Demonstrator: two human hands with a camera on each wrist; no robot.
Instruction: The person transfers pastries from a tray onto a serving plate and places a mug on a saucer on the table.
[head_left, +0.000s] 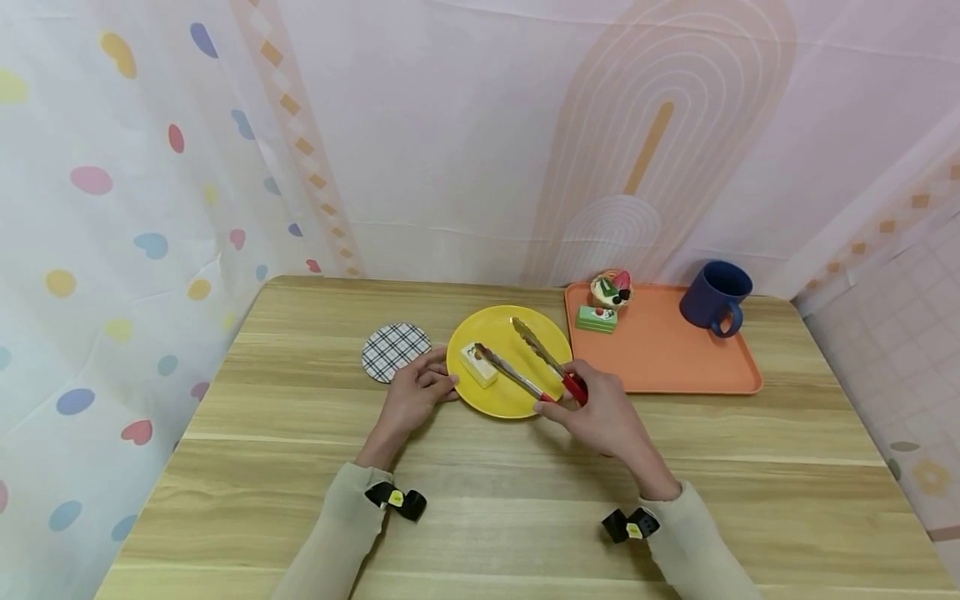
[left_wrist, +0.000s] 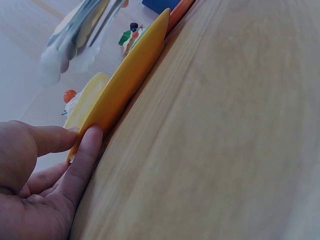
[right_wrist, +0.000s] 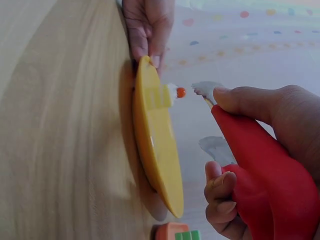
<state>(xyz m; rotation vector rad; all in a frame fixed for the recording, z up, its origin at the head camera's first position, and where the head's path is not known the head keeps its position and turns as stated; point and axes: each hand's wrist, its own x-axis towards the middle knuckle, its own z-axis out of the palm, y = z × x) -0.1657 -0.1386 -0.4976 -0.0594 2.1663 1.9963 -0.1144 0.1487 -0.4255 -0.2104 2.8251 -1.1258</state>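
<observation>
My left hand (head_left: 415, 394) pinches the left rim of a yellow plate (head_left: 510, 405), thumb on top and fingers beneath in the left wrist view. On the plate's left half lies a small yellow cake slice (head_left: 481, 371) with white topping and a red-orange berry. Metal tongs with red handles (right_wrist: 260, 170) are gripped in my right hand (head_left: 606, 415), its thumb on one handle and fingers round the other. The tong arms are spread apart over the plate. In the right wrist view the tips stand clear of the slice.
A plaid round coaster (head_left: 392, 350) lies left of the plate. On the right, an orange tray (head_left: 675, 362) carries a green cake slice (head_left: 597, 320), a fruit tart (head_left: 611, 289) and a dark blue mug (head_left: 712, 296). A patterned cloth hangs behind the wooden table (head_left: 495, 517).
</observation>
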